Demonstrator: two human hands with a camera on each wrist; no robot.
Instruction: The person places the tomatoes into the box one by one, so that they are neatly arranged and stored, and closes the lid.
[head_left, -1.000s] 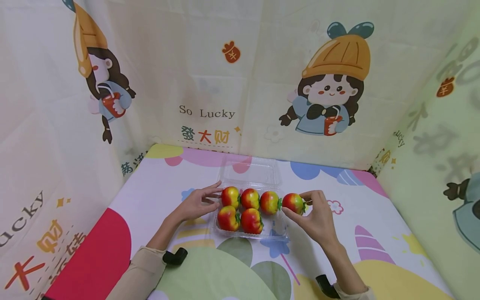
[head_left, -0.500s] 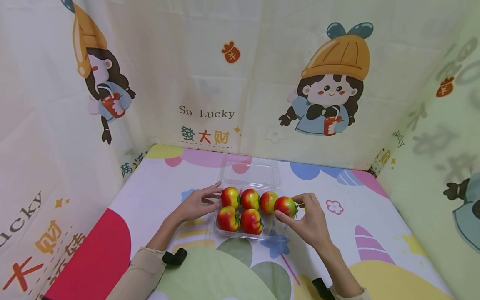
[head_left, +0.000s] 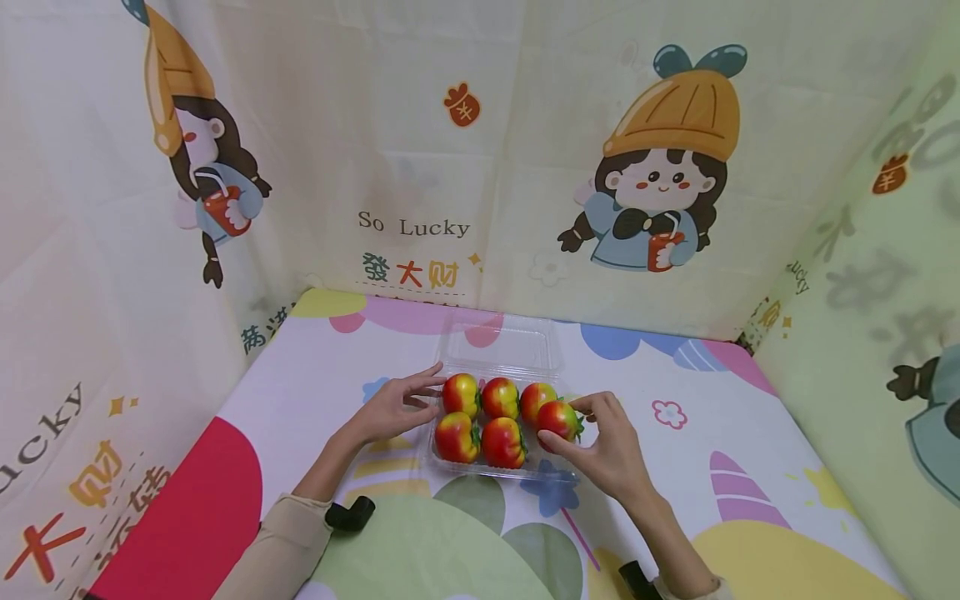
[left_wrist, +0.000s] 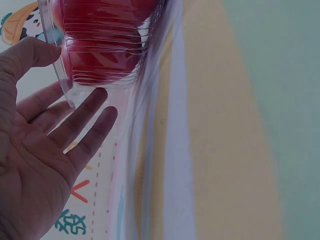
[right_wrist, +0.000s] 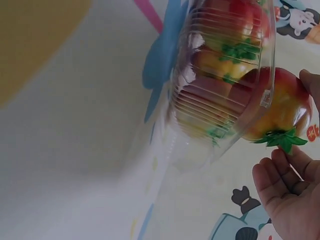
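A clear plastic clamshell box [head_left: 551, 468] lies on the table with its base toward me. Red and yellow toy tomatoes with green leafy tops sit in it, three in the far row and two in the near row, one being the near tomato [head_left: 503, 442]. My right hand [head_left: 611, 454] pinches another tomato [head_left: 557, 423] between thumb and fingers at the near row's right end. In the right wrist view this tomato [right_wrist: 287, 107] is above the box's rim. My left hand [head_left: 393, 407] rests at the box's left side, thumb touching the rim, fingers loosely spread [left_wrist: 92, 130].
The box's clear lid [head_left: 498, 346] lies folded back, away from me. A patterned cloth covers the table [head_left: 645, 367]. Printed curtains [head_left: 517, 183] stand behind it and at both sides. A black wrist mount [head_left: 350, 512] sits on the left forearm.
My right hand has carried the tomato leftward and toward me, from beside the box to over the right end of its near row. The left hand has stayed in place.
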